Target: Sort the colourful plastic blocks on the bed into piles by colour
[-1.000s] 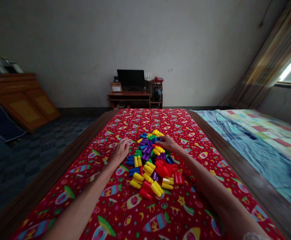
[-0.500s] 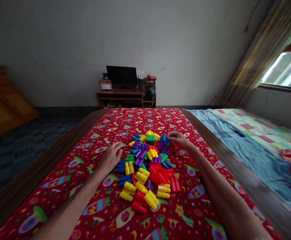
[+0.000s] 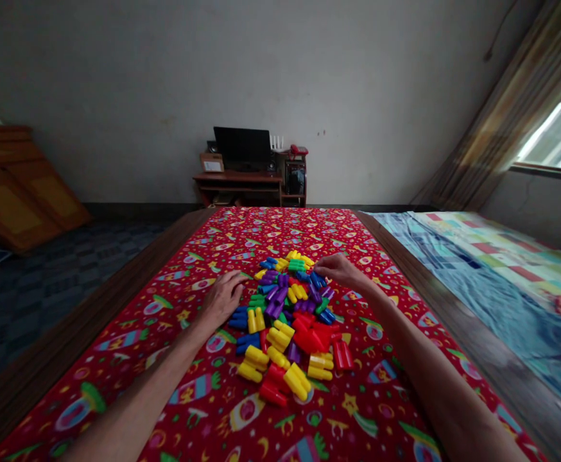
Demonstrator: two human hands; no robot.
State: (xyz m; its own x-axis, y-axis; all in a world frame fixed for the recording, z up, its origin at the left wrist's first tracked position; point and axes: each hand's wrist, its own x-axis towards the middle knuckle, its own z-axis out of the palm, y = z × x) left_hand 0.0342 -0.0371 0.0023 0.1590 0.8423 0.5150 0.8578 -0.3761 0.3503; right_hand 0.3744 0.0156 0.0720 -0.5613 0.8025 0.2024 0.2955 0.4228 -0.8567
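Observation:
A loose pile of plastic building blocks, shaped like paired rounded tubes, lies on the red printed cloth [image 3: 165, 359]. My left hand [image 3: 223, 296] rests at the pile's left side, fingers stretched out, holding nothing. Closest to it are a yellow block [image 3: 255, 319] and some blue blocks [image 3: 239, 318]. At the far right of the pile, my right hand [image 3: 337, 268] has its fingers bent together; whatever is in them is hidden. Its fingertips are just above a blue block [image 3: 317, 280] and beside a green block [image 3: 296, 265]. Red blocks [image 3: 312, 339] and purple blocks [image 3: 276, 301] fill the middle.
The cloth covers a table with dark wooden edges [image 3: 396, 269]. Beyond stands a desk [image 3: 237, 179] with a monitor [image 3: 242, 147] and a red telephone [image 3: 296, 151]. A bed [image 3: 454, 256] lies to the right, a wooden cabinet [image 3: 25, 186] to the left.
The blue block by my right fingertips now lies lower in the pile, and the fingers are above it. My left hand stays in place beside the pile. The view has shifted slightly.

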